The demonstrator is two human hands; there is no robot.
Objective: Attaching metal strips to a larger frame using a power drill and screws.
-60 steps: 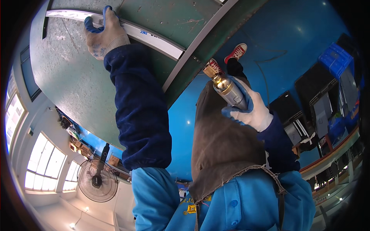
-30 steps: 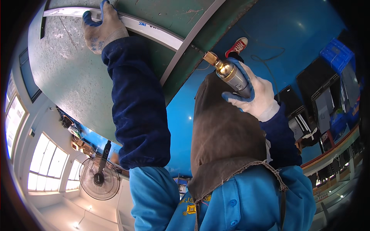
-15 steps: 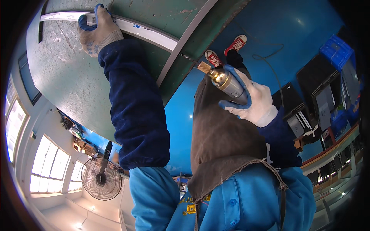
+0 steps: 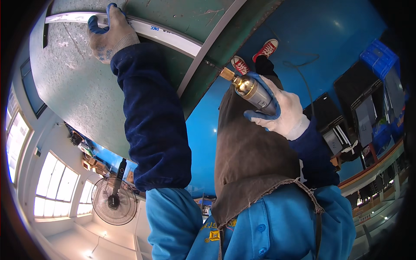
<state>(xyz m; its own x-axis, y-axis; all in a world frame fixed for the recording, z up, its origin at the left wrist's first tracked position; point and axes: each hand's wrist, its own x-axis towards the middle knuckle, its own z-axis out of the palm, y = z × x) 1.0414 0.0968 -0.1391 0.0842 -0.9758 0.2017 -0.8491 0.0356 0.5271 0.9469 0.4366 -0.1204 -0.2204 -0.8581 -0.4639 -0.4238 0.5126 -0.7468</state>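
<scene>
My left hand (image 4: 113,39), in a white glove with blue-coated fingers, is closed on a long white profile strip (image 4: 173,40) lying on the green worktable (image 4: 78,82). The strip's right end meets a grey bar (image 4: 211,43) that runs along near the table edge, at an angle to it. In my right hand (image 4: 289,112), gloved the same way, is a silver and brass-coloured die grinder (image 4: 255,93). Its thin dark bit (image 4: 210,64) points up-left, close to the grey bar just past the strip's end. Whether the bit touches the bar I cannot tell.
A brown apron (image 4: 242,151) hangs over my front, beside the table edge. Black crates (image 4: 325,108) and a blue crate (image 4: 379,58) stand at the right. A cable (image 4: 303,65) lies on the blue floor. A fan (image 4: 113,200) stands at lower left.
My right hand has shifted slightly left and up with the die grinder, bringing its bit closer to the grey bar. My left hand has stayed almost still on the strip.
</scene>
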